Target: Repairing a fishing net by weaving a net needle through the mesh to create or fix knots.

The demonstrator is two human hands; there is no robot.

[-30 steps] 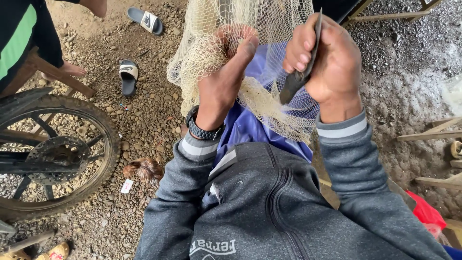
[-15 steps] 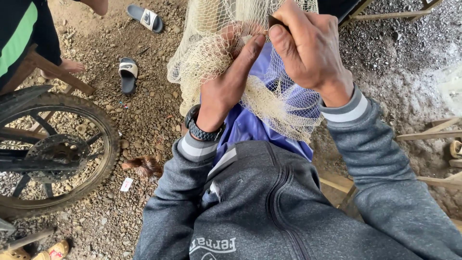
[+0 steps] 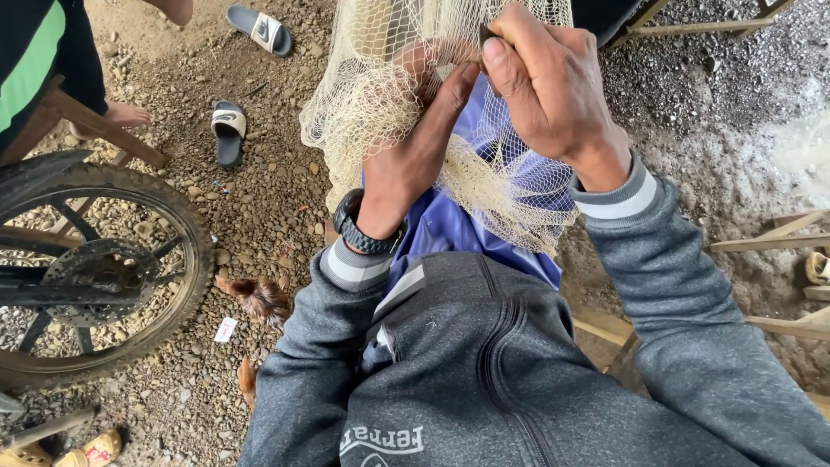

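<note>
Working a pale fishing net (image 3: 380, 104), the person keeps both hands high in front of the chest, the mesh hanging down over the blue cloth (image 3: 450, 229) on their lap. The left hand (image 3: 415, 147) is pushed up under and into the netting, its fingers half veiled by the mesh; it seems closed on a fold of net, though the fingertips are too hidden to be sure how tightly. The right hand (image 3: 553, 95) comes in from the other side, thumb and forefinger pressed together on a small dark tool (image 3: 484, 36) at the very point where the left hand gathers the net — only a sliver of the tool shows, so I cannot tell what kind it is.

The net looks light and entirely limp — thin cord that bunches, drapes and snags on anything rough, a wristwatch (image 3: 359, 227) or a sleeve cuff included. It has no stiff edge to take hold of, so the sensible grip is a pinch on a bunched fold or on a single strand, held taut between the two hands, much as here. It is not fragile as such, but a strand pulled hard could likely cut into a finger or tighten a tangle.

Off to the left on the gravel ground (image 3: 259, 207) stand a motorcycle wheel (image 3: 95, 277) and some loose sandals (image 3: 229, 130).
</note>
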